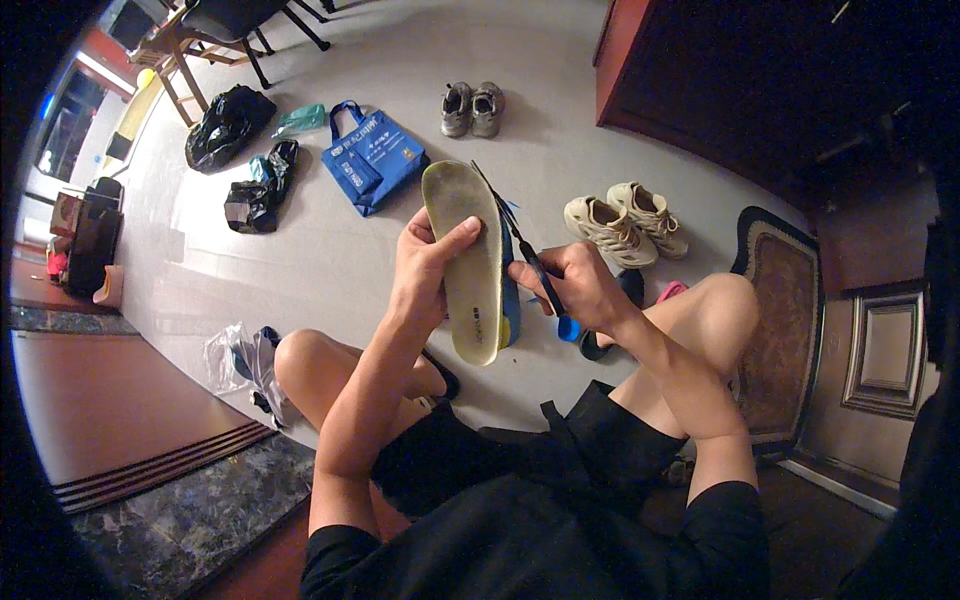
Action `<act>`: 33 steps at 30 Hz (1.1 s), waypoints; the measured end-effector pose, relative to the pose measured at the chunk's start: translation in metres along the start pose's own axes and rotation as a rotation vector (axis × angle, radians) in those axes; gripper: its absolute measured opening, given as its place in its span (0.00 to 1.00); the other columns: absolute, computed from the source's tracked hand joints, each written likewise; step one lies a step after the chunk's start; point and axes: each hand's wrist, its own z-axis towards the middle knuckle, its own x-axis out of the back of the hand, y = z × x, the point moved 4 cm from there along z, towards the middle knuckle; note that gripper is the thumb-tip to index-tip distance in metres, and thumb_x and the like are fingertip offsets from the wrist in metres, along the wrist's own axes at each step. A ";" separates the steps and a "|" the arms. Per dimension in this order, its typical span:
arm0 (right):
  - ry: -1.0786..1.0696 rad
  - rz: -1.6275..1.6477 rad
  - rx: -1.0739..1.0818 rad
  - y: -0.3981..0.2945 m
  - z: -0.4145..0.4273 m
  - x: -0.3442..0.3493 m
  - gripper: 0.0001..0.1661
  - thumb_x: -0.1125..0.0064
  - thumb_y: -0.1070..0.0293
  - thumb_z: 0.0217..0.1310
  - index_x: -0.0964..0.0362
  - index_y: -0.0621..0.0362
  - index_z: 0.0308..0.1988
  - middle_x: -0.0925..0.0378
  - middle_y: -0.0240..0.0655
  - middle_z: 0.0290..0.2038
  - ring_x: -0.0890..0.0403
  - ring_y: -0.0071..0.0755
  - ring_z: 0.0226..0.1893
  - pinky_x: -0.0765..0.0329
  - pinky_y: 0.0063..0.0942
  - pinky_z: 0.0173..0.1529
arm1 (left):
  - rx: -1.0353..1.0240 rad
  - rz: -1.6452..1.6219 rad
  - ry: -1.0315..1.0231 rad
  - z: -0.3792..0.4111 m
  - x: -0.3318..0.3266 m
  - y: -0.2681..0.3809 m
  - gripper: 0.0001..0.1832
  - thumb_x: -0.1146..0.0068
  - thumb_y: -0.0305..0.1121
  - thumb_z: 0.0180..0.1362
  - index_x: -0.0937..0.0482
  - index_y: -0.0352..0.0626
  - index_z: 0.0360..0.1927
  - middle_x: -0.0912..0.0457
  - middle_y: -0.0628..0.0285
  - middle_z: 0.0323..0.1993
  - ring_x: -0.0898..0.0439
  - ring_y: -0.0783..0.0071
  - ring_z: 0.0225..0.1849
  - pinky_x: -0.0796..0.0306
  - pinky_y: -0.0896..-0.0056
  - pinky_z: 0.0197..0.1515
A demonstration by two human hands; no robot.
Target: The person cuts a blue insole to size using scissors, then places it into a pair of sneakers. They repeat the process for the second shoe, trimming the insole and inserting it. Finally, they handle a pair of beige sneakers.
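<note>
A worn, yellowish shoe insole (466, 277) is gripped in my left hand (420, 262), its thumb pressed on the upper face. A blue insole (511, 300) lies beneath it, showing along the right edge. My right hand (581, 281) holds scissors (531, 256) with dark blades and a black-and-blue handle. The blades point up and away, along the insoles' right edge near the toe end. How far apart the blades are is unclear. Both insoles are held above the floor between my knees.
Ahead lie a blue tote bag (379, 161) bearing writing, grey sneakers (472, 111) and black plastic bags (231, 127). Cream sneakers (626, 225) stand right of my hands, near a doormat (784, 322). A clear plastic bag (229, 356) sits by my left knee. A dark red cabinet (622, 67) stands at upper right.
</note>
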 end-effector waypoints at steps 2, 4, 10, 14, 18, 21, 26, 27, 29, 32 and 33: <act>-0.011 0.018 -0.006 0.000 0.000 0.001 0.34 0.37 0.44 0.67 0.21 0.65 0.21 0.28 0.30 0.13 0.30 0.17 0.18 0.34 0.29 0.23 | 0.009 0.010 -0.001 0.000 0.000 0.000 0.13 0.31 0.28 0.61 0.19 0.39 0.47 0.13 0.59 0.37 0.13 0.71 0.34 0.16 0.65 0.39; -0.031 0.027 0.001 0.002 0.001 0.001 0.36 0.38 0.42 0.68 0.22 0.65 0.20 0.29 0.29 0.13 0.31 0.18 0.18 0.35 0.28 0.23 | 0.024 0.027 0.016 0.001 0.002 -0.001 0.13 0.31 0.28 0.61 0.20 0.39 0.48 0.12 0.59 0.37 0.13 0.71 0.34 0.16 0.65 0.38; -0.210 0.187 0.006 0.009 0.002 -0.002 0.42 0.46 0.32 0.70 0.26 0.62 0.20 0.28 0.29 0.17 0.29 0.22 0.21 0.32 0.27 0.28 | 0.086 -0.037 -0.049 0.000 -0.003 -0.011 0.16 0.29 0.30 0.59 0.21 0.40 0.49 0.12 0.58 0.38 0.13 0.70 0.35 0.16 0.65 0.40; -0.198 0.152 -0.007 0.000 0.001 0.000 0.42 0.46 0.32 0.70 0.24 0.63 0.22 0.26 0.30 0.19 0.28 0.22 0.23 0.32 0.27 0.29 | 0.080 -0.023 -0.049 -0.003 -0.006 -0.008 0.17 0.29 0.31 0.59 0.21 0.39 0.49 0.12 0.58 0.39 0.13 0.70 0.36 0.17 0.64 0.41; -0.165 0.100 -0.024 -0.001 -0.001 0.002 0.42 0.45 0.33 0.70 0.22 0.65 0.23 0.25 0.29 0.19 0.27 0.21 0.23 0.31 0.27 0.28 | 0.068 0.015 -0.037 -0.001 -0.005 -0.008 0.16 0.30 0.30 0.60 0.21 0.39 0.49 0.12 0.58 0.39 0.13 0.70 0.35 0.17 0.65 0.40; -0.119 0.062 -0.021 0.000 -0.001 0.003 0.41 0.43 0.35 0.69 0.20 0.65 0.23 0.25 0.29 0.18 0.27 0.20 0.22 0.31 0.28 0.27 | 0.065 0.024 -0.044 0.000 -0.005 -0.008 0.16 0.31 0.30 0.60 0.21 0.38 0.49 0.13 0.58 0.39 0.13 0.71 0.35 0.17 0.65 0.40; -0.038 0.010 -0.023 -0.005 -0.003 0.001 0.39 0.40 0.37 0.68 0.19 0.66 0.23 0.25 0.32 0.15 0.27 0.21 0.20 0.31 0.30 0.26 | 0.057 0.008 -0.032 -0.002 -0.005 -0.007 0.15 0.31 0.30 0.60 0.21 0.38 0.49 0.13 0.58 0.38 0.13 0.72 0.35 0.17 0.67 0.40; -0.024 -0.017 -0.019 -0.004 -0.002 0.001 0.39 0.40 0.37 0.67 0.19 0.66 0.23 0.25 0.33 0.15 0.27 0.21 0.19 0.31 0.30 0.25 | 0.055 0.010 -0.032 -0.001 -0.005 -0.007 0.15 0.31 0.30 0.60 0.21 0.38 0.49 0.13 0.58 0.38 0.13 0.72 0.35 0.17 0.67 0.40; -0.003 -0.047 -0.007 -0.004 -0.002 0.002 0.39 0.39 0.38 0.67 0.19 0.67 0.23 0.26 0.33 0.14 0.28 0.21 0.19 0.32 0.31 0.25 | 0.054 0.008 -0.032 -0.001 -0.005 -0.008 0.15 0.31 0.30 0.60 0.21 0.38 0.49 0.13 0.58 0.38 0.13 0.72 0.34 0.17 0.67 0.39; 0.004 -0.055 0.005 -0.006 -0.001 0.003 0.39 0.39 0.39 0.67 0.20 0.67 0.22 0.26 0.33 0.14 0.28 0.20 0.19 0.32 0.30 0.25 | 0.059 0.001 -0.029 0.000 -0.004 -0.008 0.15 0.31 0.29 0.60 0.21 0.38 0.49 0.13 0.58 0.38 0.13 0.72 0.34 0.17 0.67 0.39; -0.001 -0.056 0.001 -0.006 -0.001 0.003 0.39 0.39 0.39 0.67 0.20 0.67 0.22 0.26 0.32 0.14 0.28 0.20 0.19 0.32 0.30 0.25 | 0.063 -0.001 -0.028 0.000 -0.003 -0.008 0.15 0.31 0.29 0.60 0.21 0.38 0.49 0.13 0.58 0.38 0.13 0.72 0.34 0.17 0.67 0.39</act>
